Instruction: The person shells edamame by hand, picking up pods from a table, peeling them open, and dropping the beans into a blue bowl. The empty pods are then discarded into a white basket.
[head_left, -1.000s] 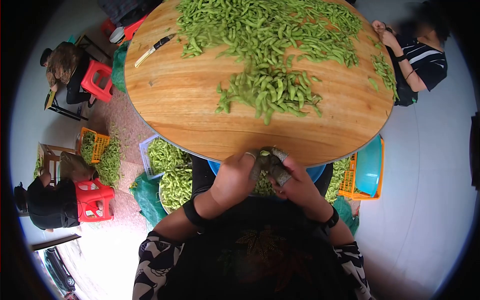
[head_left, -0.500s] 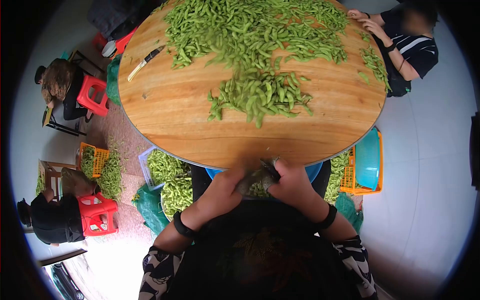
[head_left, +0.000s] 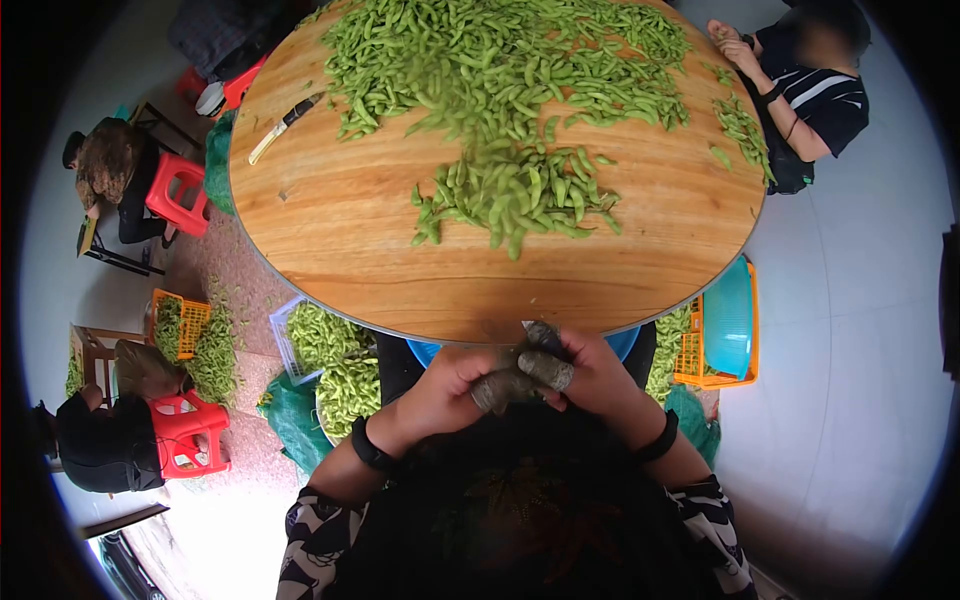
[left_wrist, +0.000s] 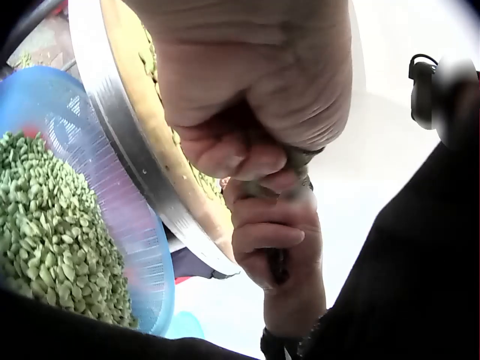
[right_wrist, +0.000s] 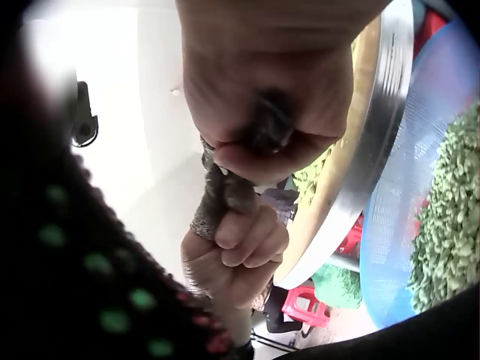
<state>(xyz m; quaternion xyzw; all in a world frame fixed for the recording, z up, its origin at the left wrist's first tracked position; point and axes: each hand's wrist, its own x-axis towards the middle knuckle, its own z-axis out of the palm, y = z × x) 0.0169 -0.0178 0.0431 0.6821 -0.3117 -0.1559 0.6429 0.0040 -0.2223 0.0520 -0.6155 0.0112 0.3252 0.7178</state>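
Both hands meet just in front of the round table's near edge, with dark grey covers on several fingers. My left hand (head_left: pixel 450 390) has its fingers curled, and a greenish sliver of a pod (left_wrist: pixel 259 188) shows by its fingertips in the left wrist view. My right hand (head_left: pixel 600 378) grips a small knife. Its dark handle (right_wrist: pixel 271 121) shows in the fist in the right wrist view, and a pale blade tip pokes out by the thumb in the head view. Fingers hide most of the pod. Below the hands, a blue basket (left_wrist: pixel 161 259) holds shelled green beans (left_wrist: pixel 56 240).
Green pods (head_left: pixel 510 190) are heaped on the wooden table (head_left: pixel 340 240); another knife (head_left: pixel 285 128) lies at its left. Crates of pods flank my legs, including an orange crate (head_left: pixel 750 350) with a teal basket (head_left: pixel 727 320). A person (head_left: pixel 815 100) sits at right; others sit on red stools (head_left: pixel 190 435).
A pale green piece showed between the thumbs a second ago. Half a second ago the left hand blurred slightly apart; now the hands are together again, the right thumb across the left fingers.
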